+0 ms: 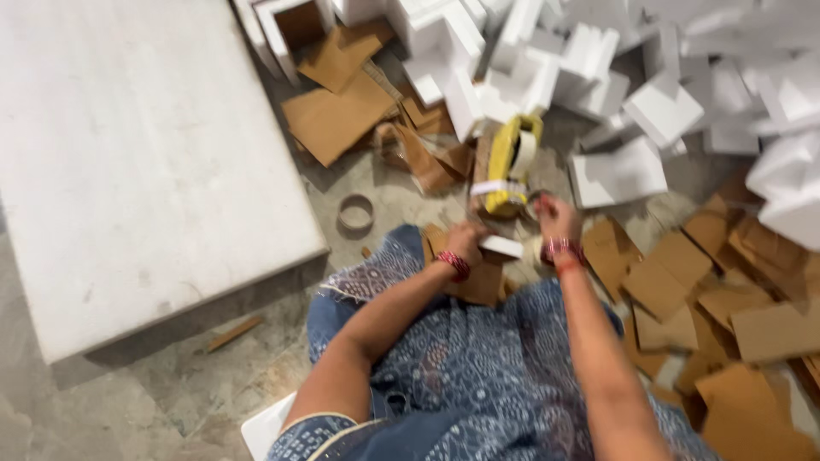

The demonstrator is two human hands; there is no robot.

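Left hand (464, 241) curled; right hand (553, 215) raised (bangled wrists).

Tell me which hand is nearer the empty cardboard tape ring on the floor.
Left. The left hand lies to the right of the cardboard tape ring, a short way off. The right hand is farther right, beside the yellow bundle.

Bare floor (256, 367) lies open to the left of the hands, broken only by an empty tape core (355, 213). A white slab (137, 162) walls off the far left; foam blocks (598, 85) crowd ahead, and cardboard pieces (726, 290) cover the floor on the right
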